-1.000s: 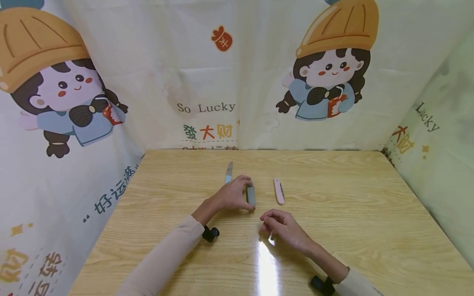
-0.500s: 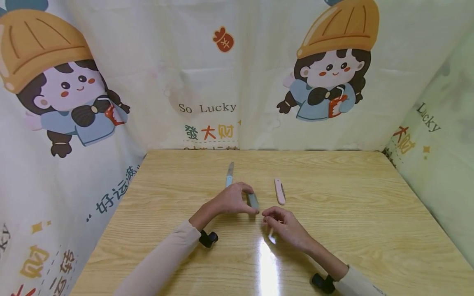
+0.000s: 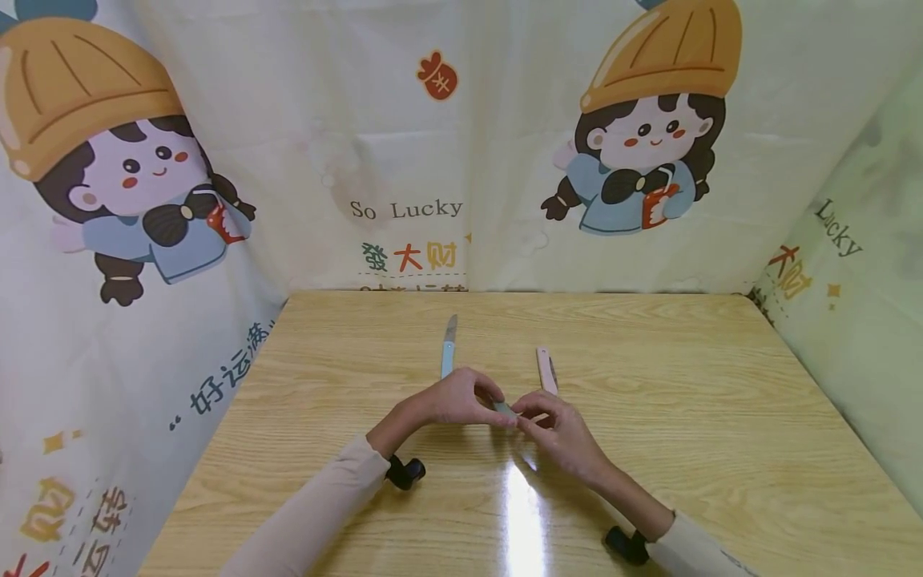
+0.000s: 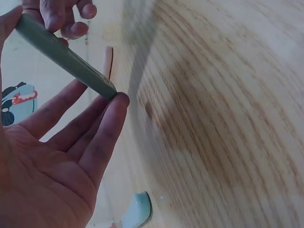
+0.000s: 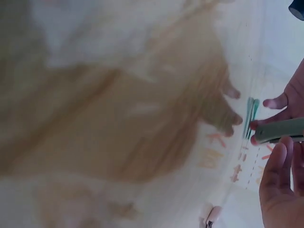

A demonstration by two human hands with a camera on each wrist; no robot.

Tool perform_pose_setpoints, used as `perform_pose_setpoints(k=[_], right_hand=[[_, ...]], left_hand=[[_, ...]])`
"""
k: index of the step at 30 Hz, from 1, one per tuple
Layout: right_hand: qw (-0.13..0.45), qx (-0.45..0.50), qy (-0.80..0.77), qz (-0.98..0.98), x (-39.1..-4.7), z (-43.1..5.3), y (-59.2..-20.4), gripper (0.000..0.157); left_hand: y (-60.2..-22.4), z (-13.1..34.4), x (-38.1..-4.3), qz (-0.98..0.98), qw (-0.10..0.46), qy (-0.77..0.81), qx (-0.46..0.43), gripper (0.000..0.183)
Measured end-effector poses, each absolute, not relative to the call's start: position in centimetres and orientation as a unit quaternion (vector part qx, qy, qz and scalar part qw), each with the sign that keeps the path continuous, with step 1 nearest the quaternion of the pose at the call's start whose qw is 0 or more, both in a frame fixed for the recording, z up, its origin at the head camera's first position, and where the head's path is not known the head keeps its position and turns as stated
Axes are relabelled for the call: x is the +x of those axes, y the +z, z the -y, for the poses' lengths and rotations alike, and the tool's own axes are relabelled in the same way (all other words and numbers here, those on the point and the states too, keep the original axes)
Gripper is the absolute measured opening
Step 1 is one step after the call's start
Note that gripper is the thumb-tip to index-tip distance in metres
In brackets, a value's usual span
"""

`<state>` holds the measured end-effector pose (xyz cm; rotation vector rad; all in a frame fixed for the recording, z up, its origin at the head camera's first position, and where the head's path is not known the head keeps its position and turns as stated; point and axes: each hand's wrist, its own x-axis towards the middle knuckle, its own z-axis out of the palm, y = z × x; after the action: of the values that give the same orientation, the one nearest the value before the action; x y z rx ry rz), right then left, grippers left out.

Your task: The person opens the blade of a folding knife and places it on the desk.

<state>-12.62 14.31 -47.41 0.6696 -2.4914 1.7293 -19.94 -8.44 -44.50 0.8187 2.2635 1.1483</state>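
A closed-looking green folding knife [image 4: 66,57] is held up off the table between both hands. My left hand [image 3: 461,398] grips it by its two ends, thumb at one end and fingertips at the other. My right hand [image 3: 558,429] has its thumb and forefinger bent together at the knife's long edge; in the left wrist view its fingertips [image 4: 52,19] meet that edge. A light blue folding knife [image 3: 448,357] with its blade out lies just beyond my left hand. Beyond my right hand lies a pink folding knife [image 3: 546,369], its near end partly covered by the fingers.
The wood-grain table [image 3: 685,401] reaches back to a printed cloth [image 3: 505,144] that hangs behind and along both sides. A bright light reflection lies on the tabletop between the forearms. Black wrist cameras [image 3: 406,473] sit under both wrists.
My left hand has brought the green folding knife right and nearer, turning it. My right hand has moved up slightly, and its fingertips now meet the knife. The blue knife has not moved.
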Motion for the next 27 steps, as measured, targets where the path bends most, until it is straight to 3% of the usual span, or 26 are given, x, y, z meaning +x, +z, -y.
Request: perform_pose_setpoints(k=[13, 27], right_hand=[[0.159, 0.385, 0.42, 0.806, -13.02, -14.66, -47.2, 0.029], [0.097, 0.308, 0.457, 0.829, -12.28, -14.91, -46.63, 0.013]], left_hand=[[-44.51, 8.44, -19.55, -0.736, 0.331, 0.512, 0.295, 0.033], [-44.83, 8.92, -19.59, -0.636, 0.404, 0.584, 0.302, 0.046]])
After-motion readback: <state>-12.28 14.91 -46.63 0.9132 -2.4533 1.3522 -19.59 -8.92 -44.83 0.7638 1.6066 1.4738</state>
